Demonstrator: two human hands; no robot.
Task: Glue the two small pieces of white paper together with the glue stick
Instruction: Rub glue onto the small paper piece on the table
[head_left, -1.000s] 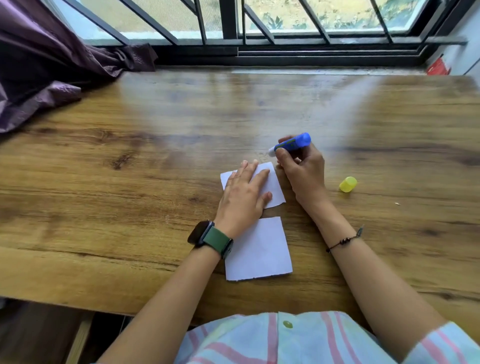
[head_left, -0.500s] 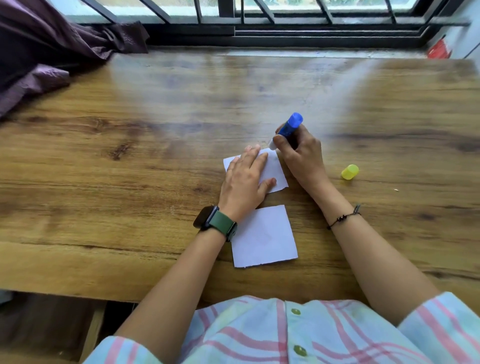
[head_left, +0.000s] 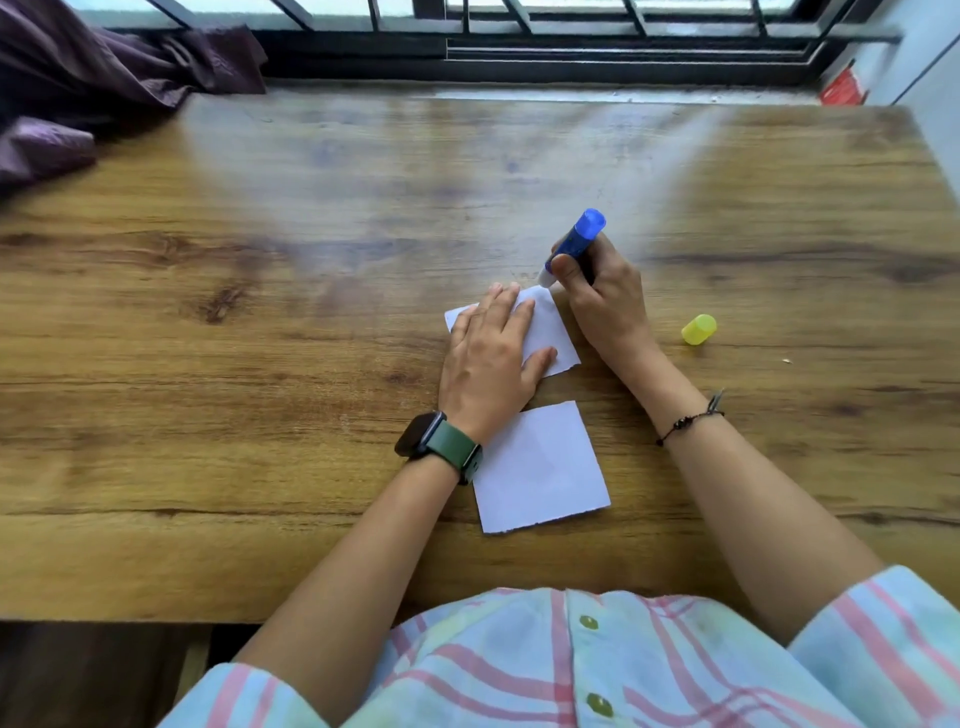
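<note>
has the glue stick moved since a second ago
Yes. The glue stick has tipped up from nearly flat to steep, its white tip now at the far corner of the far paper.

Far paper (head_left: 548, 332) half covered by left hand (head_left: 488, 358); glue stick (head_left: 574, 244) middle hidden in right hand (head_left: 605, 301).

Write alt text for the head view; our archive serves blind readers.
A right hand touches an uncapped blue glue stick to the far corner of a small white paper pressed flat by the left hand. A second paper and yellow cap lie nearby on the wooden table.
</note>
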